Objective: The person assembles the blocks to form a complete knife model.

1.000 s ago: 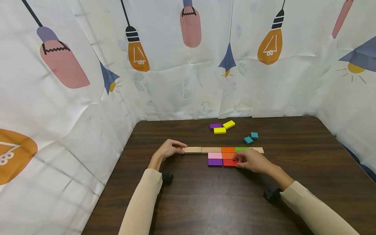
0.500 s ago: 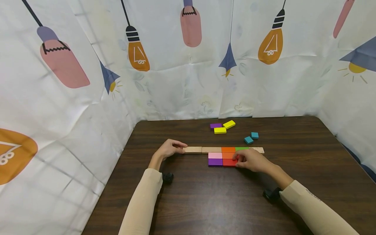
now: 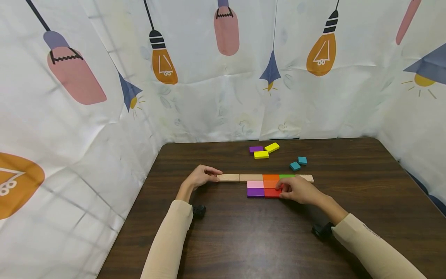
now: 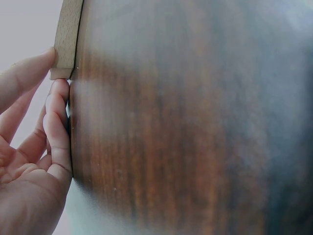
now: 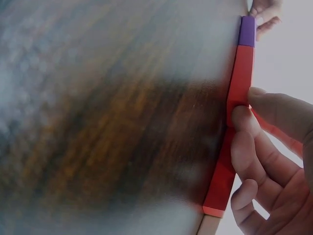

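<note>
A row of flat wooden blocks lies on the dark table. My left hand (image 3: 201, 176) pinches the outer end of a plain wooden block (image 3: 228, 178) at the row's left end. In the left wrist view, one digit touches this wooden block (image 4: 68, 36) on its upper edge and other fingers lie at its end. My right hand (image 3: 299, 190) pinches a red block (image 3: 271, 193); it partly covers the blocks around it. The right wrist view shows fingertips at the end of the red block (image 5: 240, 73), where a second red block (image 5: 219, 181) adjoins. A purple block (image 3: 255, 193) sits left of the red one.
Pink (image 3: 255, 185), orange (image 3: 271, 178) and green (image 3: 287, 176) blocks fill out the arrangement. Farther back lie two yellow blocks (image 3: 261, 155), a purple block (image 3: 256, 148) and two teal blocks (image 3: 295, 166). A printed curtain (image 3: 223, 97) hangs behind the table (image 3: 223, 240).
The red and purple blocks have closed up the thin gap between them since one second ago. Both hands otherwise hold nearly the same places.
</note>
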`<action>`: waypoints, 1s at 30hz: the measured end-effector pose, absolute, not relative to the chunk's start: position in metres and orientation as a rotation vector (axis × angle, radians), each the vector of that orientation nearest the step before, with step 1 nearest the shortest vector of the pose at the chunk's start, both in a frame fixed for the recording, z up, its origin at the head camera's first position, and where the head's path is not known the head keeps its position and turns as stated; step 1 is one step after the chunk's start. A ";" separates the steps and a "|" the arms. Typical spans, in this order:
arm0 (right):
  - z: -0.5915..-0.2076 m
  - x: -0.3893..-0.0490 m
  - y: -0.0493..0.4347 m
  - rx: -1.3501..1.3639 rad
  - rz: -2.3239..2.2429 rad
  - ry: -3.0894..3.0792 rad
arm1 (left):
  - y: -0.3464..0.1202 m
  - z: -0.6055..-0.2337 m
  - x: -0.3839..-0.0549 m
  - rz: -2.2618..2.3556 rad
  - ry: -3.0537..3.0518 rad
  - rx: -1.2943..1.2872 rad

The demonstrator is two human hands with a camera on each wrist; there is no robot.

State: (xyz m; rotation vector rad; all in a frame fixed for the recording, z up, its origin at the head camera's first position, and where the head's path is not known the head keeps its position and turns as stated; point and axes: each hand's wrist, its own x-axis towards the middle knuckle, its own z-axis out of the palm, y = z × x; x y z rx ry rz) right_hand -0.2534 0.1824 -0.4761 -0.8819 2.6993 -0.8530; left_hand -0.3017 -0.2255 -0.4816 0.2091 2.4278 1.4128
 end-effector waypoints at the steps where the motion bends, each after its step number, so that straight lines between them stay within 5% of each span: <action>1: -0.475 -0.254 0.183 -0.886 -0.854 2.693 | -0.226 -0.482 -0.302 1.412 2.429 0.212; 11: -0.453 -0.271 0.185 -0.837 -0.934 2.698 | -0.226 -0.481 -0.302 1.408 2.430 0.207; 30: -0.451 -0.361 0.172 -0.647 -1.026 2.666 | -0.225 -0.480 -0.300 1.416 2.421 0.194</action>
